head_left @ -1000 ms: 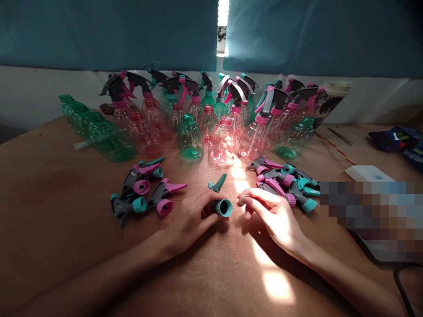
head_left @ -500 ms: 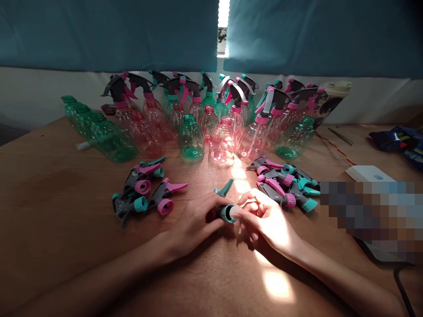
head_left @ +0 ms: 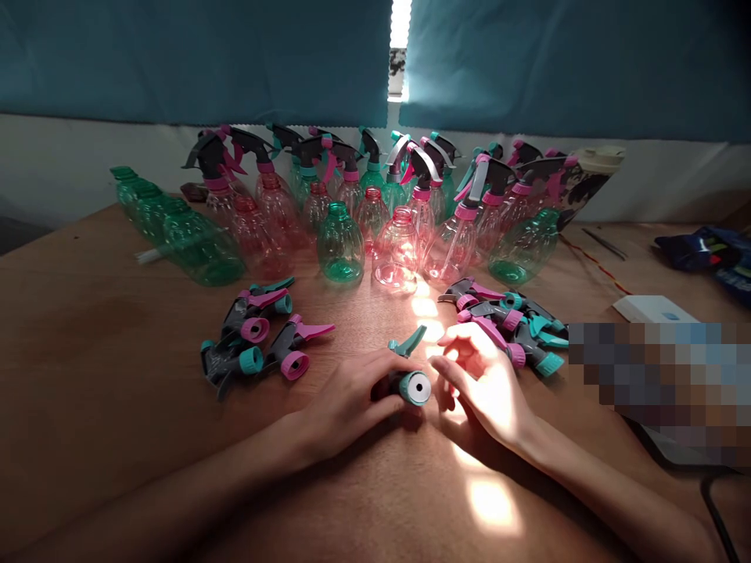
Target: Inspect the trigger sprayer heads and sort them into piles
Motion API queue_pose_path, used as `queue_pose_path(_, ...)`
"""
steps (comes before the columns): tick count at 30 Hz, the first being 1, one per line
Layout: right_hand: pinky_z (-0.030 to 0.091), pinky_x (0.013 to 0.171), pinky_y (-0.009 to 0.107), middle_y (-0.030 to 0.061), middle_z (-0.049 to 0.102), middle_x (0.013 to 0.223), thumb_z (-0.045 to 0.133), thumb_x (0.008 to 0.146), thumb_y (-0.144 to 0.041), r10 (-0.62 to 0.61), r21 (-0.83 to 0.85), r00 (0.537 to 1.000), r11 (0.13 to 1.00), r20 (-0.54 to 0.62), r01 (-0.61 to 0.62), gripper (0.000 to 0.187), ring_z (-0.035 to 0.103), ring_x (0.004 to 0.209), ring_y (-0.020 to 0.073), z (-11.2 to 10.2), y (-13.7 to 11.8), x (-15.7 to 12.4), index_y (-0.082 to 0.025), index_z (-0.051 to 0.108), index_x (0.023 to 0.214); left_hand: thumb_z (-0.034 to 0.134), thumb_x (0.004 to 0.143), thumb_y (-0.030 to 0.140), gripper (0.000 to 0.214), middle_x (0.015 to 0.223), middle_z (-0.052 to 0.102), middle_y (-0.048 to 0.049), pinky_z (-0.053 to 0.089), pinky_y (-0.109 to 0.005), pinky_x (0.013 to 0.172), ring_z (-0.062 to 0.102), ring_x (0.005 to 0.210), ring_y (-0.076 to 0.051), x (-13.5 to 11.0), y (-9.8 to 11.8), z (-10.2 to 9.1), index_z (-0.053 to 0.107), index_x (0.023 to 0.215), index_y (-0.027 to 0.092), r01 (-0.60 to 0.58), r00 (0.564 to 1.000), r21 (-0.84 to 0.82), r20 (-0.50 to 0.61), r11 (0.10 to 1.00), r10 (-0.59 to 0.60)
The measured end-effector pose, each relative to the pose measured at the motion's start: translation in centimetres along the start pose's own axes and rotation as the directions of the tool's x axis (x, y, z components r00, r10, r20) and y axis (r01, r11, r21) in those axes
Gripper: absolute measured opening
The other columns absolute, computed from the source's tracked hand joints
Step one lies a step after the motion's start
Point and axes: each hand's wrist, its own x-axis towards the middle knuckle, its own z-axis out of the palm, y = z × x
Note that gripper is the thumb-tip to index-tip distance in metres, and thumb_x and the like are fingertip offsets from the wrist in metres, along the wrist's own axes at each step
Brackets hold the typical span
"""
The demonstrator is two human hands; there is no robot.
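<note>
My left hand [head_left: 352, 399] is closed around a grey and teal trigger spray head [head_left: 406, 386], its collar turned toward me. A white washer [head_left: 423, 383] with a dark hole in its centre sits inside the collar, and the teal trigger points up and away. Just to the right, my right hand [head_left: 491, 391] is apart from the spray head. Its fingers are loosely curled with the thumb apart, and nothing shows between them. The palm is partly hidden. Loose spray heads [head_left: 493, 317] with pink or teal collars lie beyond my right hand.
Another pile of spray heads [head_left: 243, 332] lies left. Behind stand clear green bottles [head_left: 340, 250] and pink bottles [head_left: 396, 250], several topped with sprayers. A patterned cup [head_left: 598, 160], tweezers [head_left: 604, 242], a white box [head_left: 654, 307] and a blurred patch are at the right.
The white washer, pinched by my right hand at the collar before, now sits inside it. My right hand has let go and drawn back right; the spray head has shifted slightly right.
</note>
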Motion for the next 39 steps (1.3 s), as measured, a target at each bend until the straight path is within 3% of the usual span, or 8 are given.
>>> queue_pose_path(4,0.051,0.051,0.031,0.0017,0.059,0.083,0.062,0.083,-0.025,-0.258,-0.165,0.963,0.956,-0.077,0.243,0.022,0.058,0.058,0.0151,-0.9,-1.0,0.0,-0.024,0.047,0.1,0.062,0.086,0.022,0.022,0.087,0.067,-0.0018,0.045,-0.024,0.065,0.058,0.072,-0.014,0.1,-0.1,-0.2,0.063,0.108,0.019,0.026,1.0,-0.024,0.005,0.999,-0.026)
queue_pose_path(8,0.051,0.054,0.032,0.0036,0.06,0.083,0.055,0.082,-0.014,-0.391,-0.292,0.917,0.871,0.075,0.395,0.025,0.059,0.064,0.0176,-1.4,-1.9,-0.3,-0.024,0.047,0.103,0.065,0.084,0.021,0.022,0.086,0.066,-0.0005,0.044,-0.023,0.062,0.057,0.069,-0.013,0.1,0.0,-0.1,0.064,0.106,0.019,0.023,0.999,-0.008,-0.035,1.0,-0.023)
queue_pose_path(13,0.047,0.049,0.028,0.002,0.059,0.088,0.055,0.08,-0.016,-0.261,-0.312,0.937,0.892,0.234,0.326,0.031,0.055,0.055,0.0119,-1.0,-1.7,-0.6,-0.024,0.045,0.108,0.065,0.085,0.018,0.023,0.088,0.066,0.0001,0.043,-0.022,0.064,0.057,0.072,-0.013,0.1,0.0,-0.1,0.063,0.107,0.019,-0.02,0.999,-0.019,-0.037,1.0,0.019)
queue_pose_path(18,0.048,0.059,0.027,0.0014,0.057,0.089,0.057,0.076,-0.014,-0.229,-0.314,0.943,0.901,0.24,0.299,0.033,0.058,0.067,0.0141,-0.6,-1.2,-0.7,-0.024,0.046,0.105,0.067,0.083,0.016,0.023,0.083,0.061,0.0017,0.041,-0.022,0.064,0.055,0.07,-0.012,0.1,0.0,-0.1,0.063,0.105,0.019,-0.054,0.997,0.033,-0.048,0.998,0.056)
queue_pose_path(27,0.047,0.057,0.025,0.0012,0.059,0.093,0.059,0.077,-0.013,-0.254,-0.339,0.941,0.885,0.223,0.319,0.04,0.058,0.071,0.0145,-0.6,-0.7,-0.7,-0.027,0.044,0.112,0.066,0.083,0.015,0.023,0.087,0.062,0.0009,0.042,-0.022,0.067,0.056,0.072,-0.012,0.1,-0.3,0.1,0.06,0.105,0.018,-0.086,0.995,0.044,-0.052,0.995,0.088)
queue_pose_path(39,0.043,0.051,0.02,-0.0026,0.061,0.092,0.06,0.078,-0.012,-0.115,-0.363,0.935,0.9,0.335,0.241,0.053,0.053,0.052,0.0058,-1.5,-1.8,0.1,-0.028,0.04,0.124,0.066,0.084,0.015,0.023,0.094,0.064,-0.0007,0.045,-0.023,0.073,0.059,0.078,-0.014,0.0,-0.5,0.0,0.06,0.106,0.019,-0.077,0.996,0.053,-0.046,0.996,0.08)
